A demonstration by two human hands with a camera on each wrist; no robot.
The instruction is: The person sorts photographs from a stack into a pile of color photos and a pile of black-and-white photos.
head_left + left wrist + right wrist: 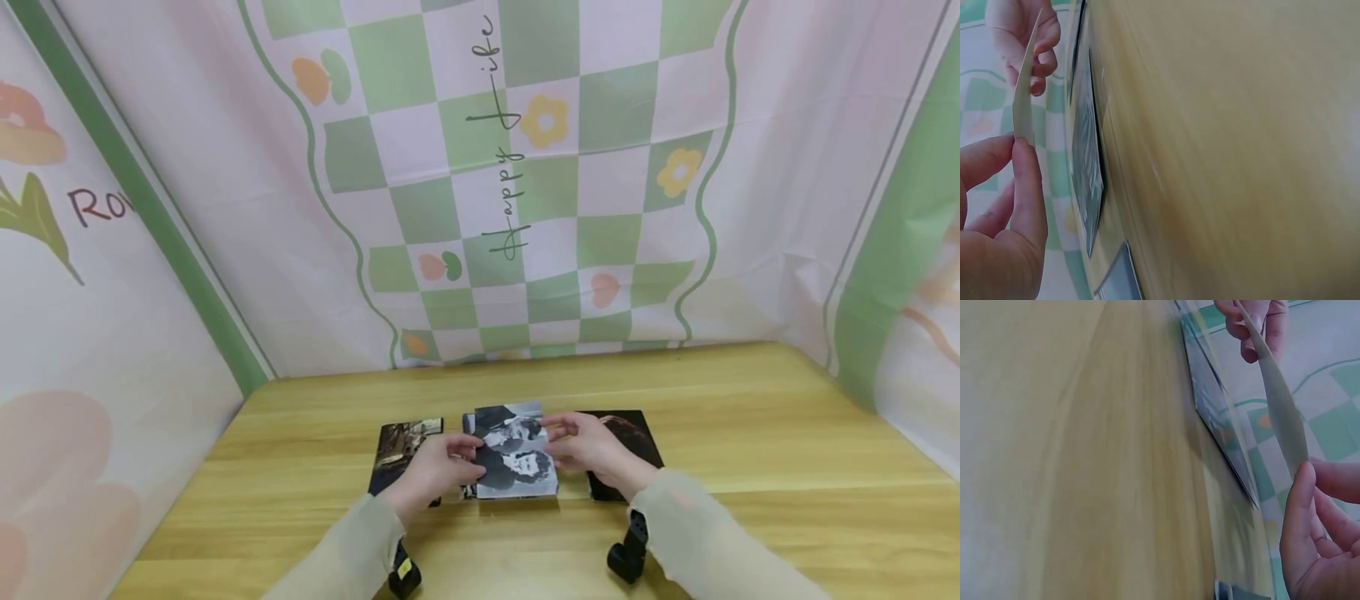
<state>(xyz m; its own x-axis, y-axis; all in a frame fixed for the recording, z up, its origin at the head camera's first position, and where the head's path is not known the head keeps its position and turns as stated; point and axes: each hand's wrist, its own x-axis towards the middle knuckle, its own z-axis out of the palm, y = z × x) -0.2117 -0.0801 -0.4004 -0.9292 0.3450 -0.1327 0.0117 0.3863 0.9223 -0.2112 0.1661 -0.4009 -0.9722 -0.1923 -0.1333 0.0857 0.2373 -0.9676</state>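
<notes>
A black-and-white picture card [516, 450] showing two people is held up over the middle of the wooden table, between both hands. My left hand [442, 468] pinches its left edge between thumb and fingers. At the opposite edge, my right hand [592, 450] pinches it the same way. The wrist views show the card [1024, 109] raised off the tabletop, its plain pale back turned down and slightly bowed [1282, 406]. Behind it lies another black-and-white card [468, 490], mostly hidden, with only its left strip showing.
On the left lies a dark colour picture card [401, 450], partly under my left hand. A nearly black card [626, 442] lies on the right, partly covered by my right hand. The wooden table [735, 417] meets a printed curtain [547, 192] at the back.
</notes>
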